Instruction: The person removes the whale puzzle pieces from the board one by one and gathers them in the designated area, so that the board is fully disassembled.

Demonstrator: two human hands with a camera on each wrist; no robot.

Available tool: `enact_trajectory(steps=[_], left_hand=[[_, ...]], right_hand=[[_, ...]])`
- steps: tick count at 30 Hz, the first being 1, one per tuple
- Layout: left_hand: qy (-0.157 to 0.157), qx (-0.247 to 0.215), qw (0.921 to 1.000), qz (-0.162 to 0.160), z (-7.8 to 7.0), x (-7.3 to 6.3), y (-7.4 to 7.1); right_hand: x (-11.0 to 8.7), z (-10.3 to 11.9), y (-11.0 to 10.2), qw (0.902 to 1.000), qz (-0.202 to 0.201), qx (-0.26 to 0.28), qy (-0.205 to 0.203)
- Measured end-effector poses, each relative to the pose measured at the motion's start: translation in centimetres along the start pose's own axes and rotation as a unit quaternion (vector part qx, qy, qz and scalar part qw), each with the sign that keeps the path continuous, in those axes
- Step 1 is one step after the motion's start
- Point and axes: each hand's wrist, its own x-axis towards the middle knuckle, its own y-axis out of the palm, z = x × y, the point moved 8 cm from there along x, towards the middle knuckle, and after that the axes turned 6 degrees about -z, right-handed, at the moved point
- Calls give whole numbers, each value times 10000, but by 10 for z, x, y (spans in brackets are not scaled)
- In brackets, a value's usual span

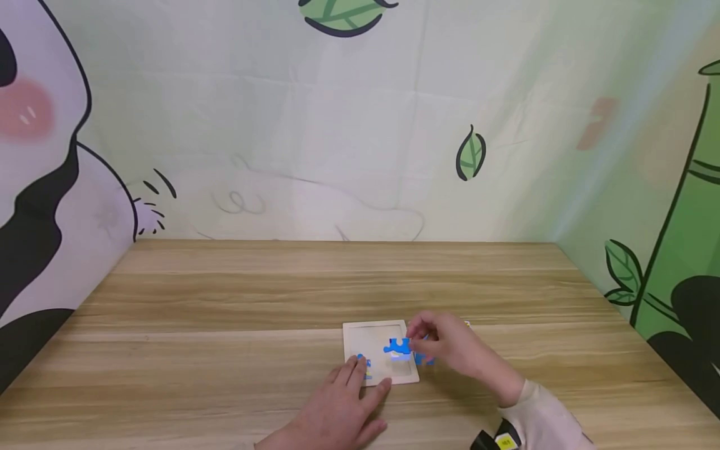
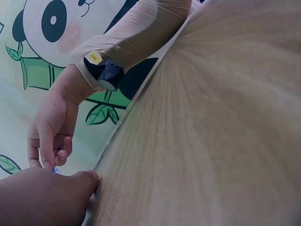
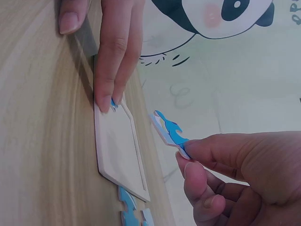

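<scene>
A shallow wooden puzzle tray (image 1: 360, 335) lies flat on the table, its recess mostly bare. My left hand (image 1: 344, 400) rests over the tray's near left corner with fingers extended. Its fingertips touch a small blue puzzle piece (image 1: 368, 370) in that corner, which they partly cover. Above the right part of the tray, my right hand (image 1: 447, 344) pinches another puzzle piece (image 1: 398, 347), blue and white with knobs, between thumb and fingers. In the right wrist view that held piece (image 3: 171, 129) is tilted and raised off the tray.
More blue puzzle pieces (image 3: 128, 212) lie on the table against the tray's right side, partly hidden behind the right hand in the head view. The wooden table (image 1: 197, 375) ends at a wall cloth (image 1: 349, 156) printed with leaves and a panda.
</scene>
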Motion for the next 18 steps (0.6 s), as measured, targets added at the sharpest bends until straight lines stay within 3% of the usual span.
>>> enact_trajectory(steps=[18], left_hand=[[48, 50, 9992, -383, 0, -1, -3]], right_hand=[[-11, -1, -26, 9991, 106, -408, 6]])
